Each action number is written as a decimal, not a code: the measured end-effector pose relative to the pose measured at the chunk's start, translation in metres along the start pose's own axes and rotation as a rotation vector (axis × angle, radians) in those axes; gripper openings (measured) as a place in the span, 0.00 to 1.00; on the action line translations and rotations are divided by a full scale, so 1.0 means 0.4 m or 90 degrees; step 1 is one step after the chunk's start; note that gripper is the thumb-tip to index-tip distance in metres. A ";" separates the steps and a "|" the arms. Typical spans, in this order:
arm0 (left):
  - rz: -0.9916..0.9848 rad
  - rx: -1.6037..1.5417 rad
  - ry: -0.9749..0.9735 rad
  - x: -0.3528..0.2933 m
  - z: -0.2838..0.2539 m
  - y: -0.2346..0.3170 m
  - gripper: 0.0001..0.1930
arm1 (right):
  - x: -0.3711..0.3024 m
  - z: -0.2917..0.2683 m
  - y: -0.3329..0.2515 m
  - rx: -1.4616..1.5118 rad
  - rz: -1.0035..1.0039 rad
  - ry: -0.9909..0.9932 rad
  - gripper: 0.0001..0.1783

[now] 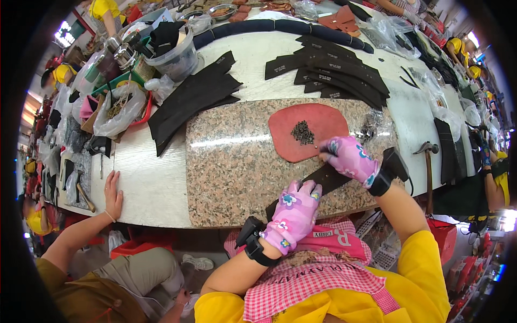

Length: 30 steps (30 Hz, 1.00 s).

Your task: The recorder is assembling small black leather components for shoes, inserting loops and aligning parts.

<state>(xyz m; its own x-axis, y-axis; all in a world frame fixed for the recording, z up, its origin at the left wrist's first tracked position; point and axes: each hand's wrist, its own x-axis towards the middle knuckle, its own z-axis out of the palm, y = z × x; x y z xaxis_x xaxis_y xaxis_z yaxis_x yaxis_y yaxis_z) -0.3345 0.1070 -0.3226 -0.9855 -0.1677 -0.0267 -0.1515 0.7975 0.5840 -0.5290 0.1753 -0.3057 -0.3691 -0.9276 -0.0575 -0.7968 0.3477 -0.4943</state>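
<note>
My left hand, in a pink flowered glove, grips a long dark strip that lies slantwise at the front of a speckled stone slab. My right hand, gloved alike, is over the strip's far side with its fingers pinched together. What those fingers hold, if anything, is too small to make out. Just beyond them a red pad bears a heap of small dark metal pieces, perhaps rivets. One tiny piece lies apart from the heap, close to my right fingertips.
Flat dark cut pieces are stacked beyond the slab, with more dark pieces at its left. A hammer stands at the right edge. Another person's hand rests on the table at left, near cluttered tubs.
</note>
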 end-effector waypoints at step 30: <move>-0.016 0.025 0.049 -0.001 0.014 0.006 0.27 | 0.036 0.074 0.003 -0.263 -0.030 0.147 0.06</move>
<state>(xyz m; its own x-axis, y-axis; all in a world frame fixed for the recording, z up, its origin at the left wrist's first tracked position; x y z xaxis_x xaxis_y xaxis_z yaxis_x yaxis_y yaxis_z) -0.3349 0.1123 -0.3257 -0.9728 -0.2304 0.0222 -0.1802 0.8140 0.5522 -0.5212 0.1583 -0.3330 -0.3869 -0.9056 0.1736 -0.9217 0.3740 -0.1031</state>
